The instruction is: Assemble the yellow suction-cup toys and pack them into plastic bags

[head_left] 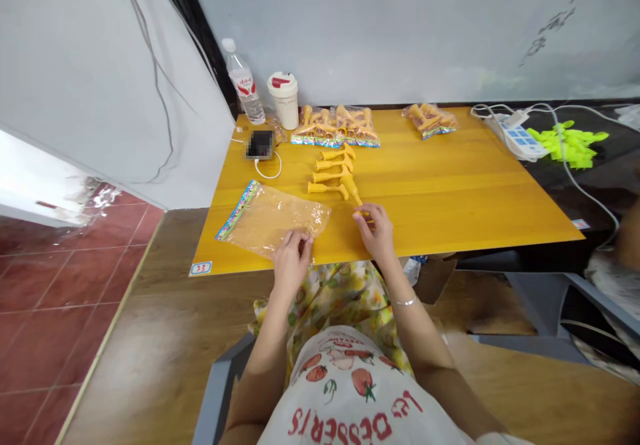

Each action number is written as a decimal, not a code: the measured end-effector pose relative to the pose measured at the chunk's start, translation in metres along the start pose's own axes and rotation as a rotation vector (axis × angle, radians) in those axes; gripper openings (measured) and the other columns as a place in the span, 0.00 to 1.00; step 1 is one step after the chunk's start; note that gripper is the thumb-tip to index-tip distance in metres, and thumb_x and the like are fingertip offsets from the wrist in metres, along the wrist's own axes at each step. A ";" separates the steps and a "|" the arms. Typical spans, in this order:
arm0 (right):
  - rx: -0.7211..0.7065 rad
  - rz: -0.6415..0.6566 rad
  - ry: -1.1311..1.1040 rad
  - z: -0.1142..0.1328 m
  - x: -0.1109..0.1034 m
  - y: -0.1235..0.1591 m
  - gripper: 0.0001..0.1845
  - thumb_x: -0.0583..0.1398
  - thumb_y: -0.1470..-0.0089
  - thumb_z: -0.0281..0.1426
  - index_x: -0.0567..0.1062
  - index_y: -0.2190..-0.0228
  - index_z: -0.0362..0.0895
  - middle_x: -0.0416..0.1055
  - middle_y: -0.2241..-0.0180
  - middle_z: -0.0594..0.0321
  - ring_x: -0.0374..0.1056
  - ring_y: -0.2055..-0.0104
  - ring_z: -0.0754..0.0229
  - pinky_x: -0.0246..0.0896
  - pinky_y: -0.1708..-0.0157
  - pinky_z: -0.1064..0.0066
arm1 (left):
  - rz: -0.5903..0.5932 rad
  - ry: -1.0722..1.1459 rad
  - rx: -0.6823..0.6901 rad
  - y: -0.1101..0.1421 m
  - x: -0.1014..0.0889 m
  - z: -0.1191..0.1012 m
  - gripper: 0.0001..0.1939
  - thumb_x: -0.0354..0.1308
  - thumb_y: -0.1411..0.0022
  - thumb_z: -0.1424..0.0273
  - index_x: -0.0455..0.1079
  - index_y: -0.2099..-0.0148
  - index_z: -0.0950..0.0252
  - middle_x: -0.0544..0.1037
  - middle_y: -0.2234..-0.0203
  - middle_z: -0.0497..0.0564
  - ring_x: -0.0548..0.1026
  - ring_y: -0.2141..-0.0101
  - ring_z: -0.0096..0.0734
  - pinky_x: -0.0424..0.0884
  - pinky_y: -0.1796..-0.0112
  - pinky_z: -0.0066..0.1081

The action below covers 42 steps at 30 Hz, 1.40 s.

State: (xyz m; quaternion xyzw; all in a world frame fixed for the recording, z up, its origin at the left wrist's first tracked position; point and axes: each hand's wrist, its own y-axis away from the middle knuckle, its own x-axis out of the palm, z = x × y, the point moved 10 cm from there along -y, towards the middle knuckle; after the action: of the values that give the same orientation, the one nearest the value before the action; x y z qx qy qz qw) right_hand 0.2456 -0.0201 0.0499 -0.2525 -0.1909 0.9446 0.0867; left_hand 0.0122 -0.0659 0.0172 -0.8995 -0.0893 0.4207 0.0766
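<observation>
A clear plastic bag (280, 215) with a colourful printed header strip lies flat near the front left of the table. My left hand (293, 258) is closed on the bag's near right edge, fingers pressed together. Between the fingertips of my right hand (376, 232) is the thin end of an orange plastic toy tool (353, 190), which points away from me. Its far end meets several similar orange pieces lying in a column, among them a hammer-shaped toy (333, 155) and a lower toy piece (327, 189). My right palm is hidden.
Filled bags of orange toys (335, 128) lie along the back, with another filled bag (430, 122) further right. A water bottle (245, 85), a lidded cup (285, 102) and a phone (260, 145) with a cable stand or lie back left. Right are a power strip (517, 140) and green pieces (570, 145).
</observation>
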 end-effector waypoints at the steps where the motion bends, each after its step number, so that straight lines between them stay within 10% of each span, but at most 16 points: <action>1: 0.000 0.007 -0.003 0.000 0.002 -0.005 0.16 0.56 0.38 0.47 0.76 0.61 0.49 0.71 0.57 0.55 0.70 0.65 0.59 0.72 0.66 0.66 | -0.004 0.005 0.000 0.000 0.000 -0.001 0.07 0.52 0.33 0.67 0.70 0.62 0.61 0.75 0.66 0.50 0.73 0.69 0.32 0.67 0.63 0.31; 13: 0.066 0.125 -0.190 0.001 -0.015 0.081 0.08 0.59 0.38 0.38 0.76 0.58 0.53 0.70 0.53 0.54 0.72 0.54 0.52 0.74 0.63 0.62 | 0.108 0.079 0.001 -0.006 -0.001 -0.003 0.07 0.51 0.32 0.67 0.69 0.62 0.61 0.74 0.65 0.49 0.72 0.71 0.29 0.66 0.66 0.30; 27: -0.035 0.290 -0.134 0.036 0.006 0.083 0.07 0.58 0.36 0.34 0.75 0.57 0.49 0.68 0.53 0.56 0.72 0.55 0.59 0.72 0.60 0.69 | -0.087 0.303 0.079 -0.004 -0.025 -0.027 0.04 0.51 0.32 0.68 0.65 0.61 0.60 0.77 0.52 0.56 0.73 0.47 0.40 0.68 0.45 0.45; 42: -0.162 0.439 0.047 0.055 0.027 0.083 0.08 0.57 0.35 0.35 0.74 0.57 0.49 0.68 0.53 0.53 0.71 0.49 0.54 0.71 0.53 0.63 | 0.058 0.345 0.247 0.009 -0.017 -0.064 0.04 0.48 0.29 0.70 0.64 0.58 0.61 0.75 0.45 0.56 0.67 0.38 0.38 0.64 0.39 0.46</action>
State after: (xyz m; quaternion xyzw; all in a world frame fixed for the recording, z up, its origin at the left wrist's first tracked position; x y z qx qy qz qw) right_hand 0.1889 -0.1065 0.0489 -0.3158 -0.2045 0.9163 -0.1370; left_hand 0.0516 -0.0823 0.0683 -0.9441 0.0036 0.2704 0.1883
